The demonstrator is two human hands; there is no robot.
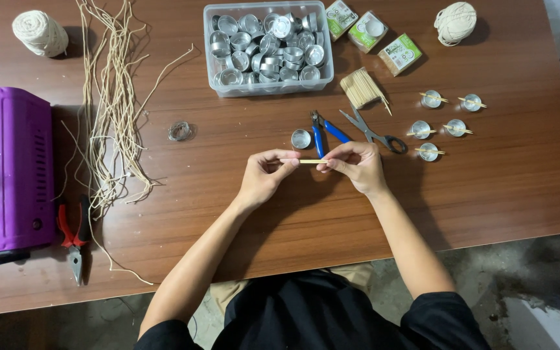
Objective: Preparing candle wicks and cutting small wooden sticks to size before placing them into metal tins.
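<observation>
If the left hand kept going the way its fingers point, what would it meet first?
The left hand points up and right along the stick. It would likely meet the right hand first, which holds the stick's other end; the blue-handled pliers lie just beyond.

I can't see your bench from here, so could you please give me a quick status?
Left hand and right hand pinch one thin wooden stick between them, above the table. Blue-handled pliers just beyond. Nothing blocking.
</observation>
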